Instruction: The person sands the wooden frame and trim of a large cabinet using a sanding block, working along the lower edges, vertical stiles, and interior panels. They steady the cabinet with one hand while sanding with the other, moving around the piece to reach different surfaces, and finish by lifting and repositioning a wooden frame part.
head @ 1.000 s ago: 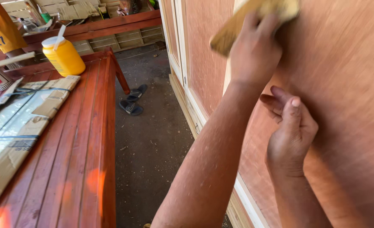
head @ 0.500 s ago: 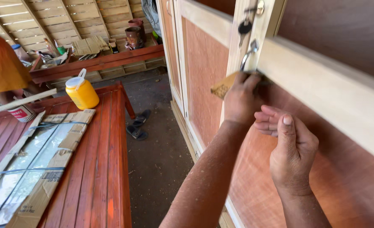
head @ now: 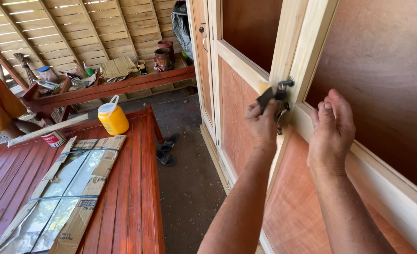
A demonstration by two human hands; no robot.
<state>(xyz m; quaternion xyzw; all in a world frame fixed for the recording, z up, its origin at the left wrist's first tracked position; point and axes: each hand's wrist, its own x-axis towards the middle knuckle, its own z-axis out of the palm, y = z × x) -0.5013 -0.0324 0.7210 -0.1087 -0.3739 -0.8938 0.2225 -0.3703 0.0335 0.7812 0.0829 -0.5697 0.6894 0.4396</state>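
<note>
While left hand (head: 263,123) grips dark sanding pad (head: 266,98) against pale door frame (head: 297,42) beside metal latch (head: 284,85), right hand (head: 332,124) rests unclenched on rail. Step judged: sanding near latch; next stroke needs care around hardware.

Dark folded sandpaper piece (head: 265,98) pinched in my left hand (head: 262,126), held upright vs. pale wood door frame, touching metal latch (head: 284,96).
</note>
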